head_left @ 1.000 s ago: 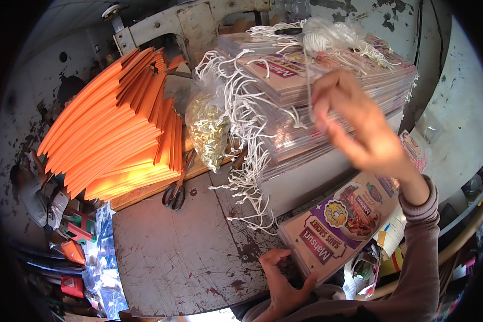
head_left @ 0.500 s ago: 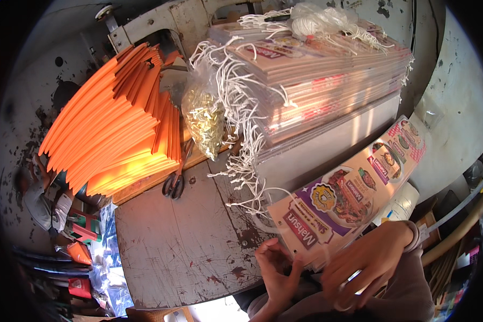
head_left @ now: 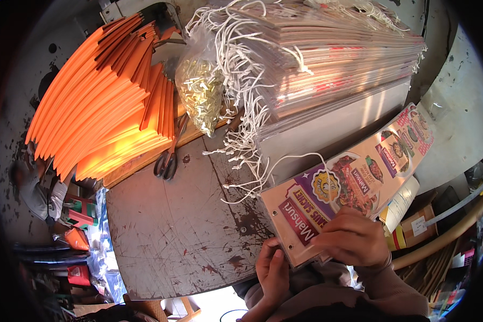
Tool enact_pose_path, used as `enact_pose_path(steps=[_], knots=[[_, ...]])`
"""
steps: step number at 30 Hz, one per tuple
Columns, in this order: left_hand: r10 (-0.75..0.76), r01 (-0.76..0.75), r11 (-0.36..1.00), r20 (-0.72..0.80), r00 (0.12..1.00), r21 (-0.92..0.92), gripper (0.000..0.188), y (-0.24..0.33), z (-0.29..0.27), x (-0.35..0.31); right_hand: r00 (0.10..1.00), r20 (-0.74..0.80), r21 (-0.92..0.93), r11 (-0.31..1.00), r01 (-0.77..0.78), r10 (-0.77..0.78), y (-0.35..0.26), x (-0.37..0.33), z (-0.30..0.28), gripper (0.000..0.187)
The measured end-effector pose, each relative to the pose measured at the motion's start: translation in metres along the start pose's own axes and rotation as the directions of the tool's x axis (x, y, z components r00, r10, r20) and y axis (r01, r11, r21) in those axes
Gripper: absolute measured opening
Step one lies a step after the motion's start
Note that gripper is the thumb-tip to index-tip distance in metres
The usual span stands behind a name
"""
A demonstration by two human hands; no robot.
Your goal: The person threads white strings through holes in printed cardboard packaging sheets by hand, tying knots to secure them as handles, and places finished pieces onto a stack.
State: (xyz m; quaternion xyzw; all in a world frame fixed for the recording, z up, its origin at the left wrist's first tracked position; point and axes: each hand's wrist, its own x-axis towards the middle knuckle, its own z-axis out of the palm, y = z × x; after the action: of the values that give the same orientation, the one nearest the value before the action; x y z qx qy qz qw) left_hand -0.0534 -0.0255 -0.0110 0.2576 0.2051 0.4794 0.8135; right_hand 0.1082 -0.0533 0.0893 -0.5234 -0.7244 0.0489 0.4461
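A long printed card (head_left: 383, 161) in clear covering lies slanted at the front right, with food pictures and metal eyelets along its near left end. My left hand (head_left: 273, 271) is closed at the lower left corner, thumb and fingertips by the eyelet; it appears to grip the edge. Over the card's near part my right hand (head_left: 357, 239) is pinched, its fingers curled. A thin white cord (head_left: 306, 156) arcs above the card and runs down toward that hand, where its end is hidden.
Behind the card rises a tall stack of similar corded cards (head_left: 349, 70). Folded orange sheets (head_left: 86, 102) stand at the left, beside a clear bag of brass-coloured eyelets (head_left: 199, 88). Dark-handled scissors (head_left: 166, 165) rest on the scratched metal table (head_left: 177, 241). A person (head_left: 35, 190) is far left.
My right hand has risen from below the card onto its printed face, drawing the cord into a higher arc. My left hand has closed in at the card's corner. The view has shifted slightly.
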Motion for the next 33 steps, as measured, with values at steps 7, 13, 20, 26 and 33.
enact_pose_path(steps=[7,13,20,26,33], knots=[[-0.050,0.048,0.989,0.006,0.999,0.137,0.017,0.011,0.005,0.003,0.978,0.209,-0.115,0.993,0.032,-0.007,0.003,0.004,0.007,0.025],[-0.070,0.063,0.971,0.022,0.997,0.231,0.015,0.013,0.003,0.004,0.950,0.298,-0.221,0.962,0.160,-0.090,0.004,0.015,0.008,0.021],[-0.086,0.066,0.966,0.070,0.994,0.251,0.017,0.017,-0.001,0.004,0.934,0.355,-0.240,0.963,0.123,-0.031,0.006,0.016,0.012,0.021],[-0.111,0.085,0.959,0.084,0.990,0.270,0.017,0.019,0.006,0.002,0.927,0.372,-0.262,0.953,0.151,-0.045,0.002,0.014,0.012,0.021],[0.015,-0.037,0.974,0.099,0.995,0.221,0.009,0.002,-0.009,0.003,0.948,0.317,-0.313,0.942,0.121,-0.016,0.007,0.010,0.018,0.016]])
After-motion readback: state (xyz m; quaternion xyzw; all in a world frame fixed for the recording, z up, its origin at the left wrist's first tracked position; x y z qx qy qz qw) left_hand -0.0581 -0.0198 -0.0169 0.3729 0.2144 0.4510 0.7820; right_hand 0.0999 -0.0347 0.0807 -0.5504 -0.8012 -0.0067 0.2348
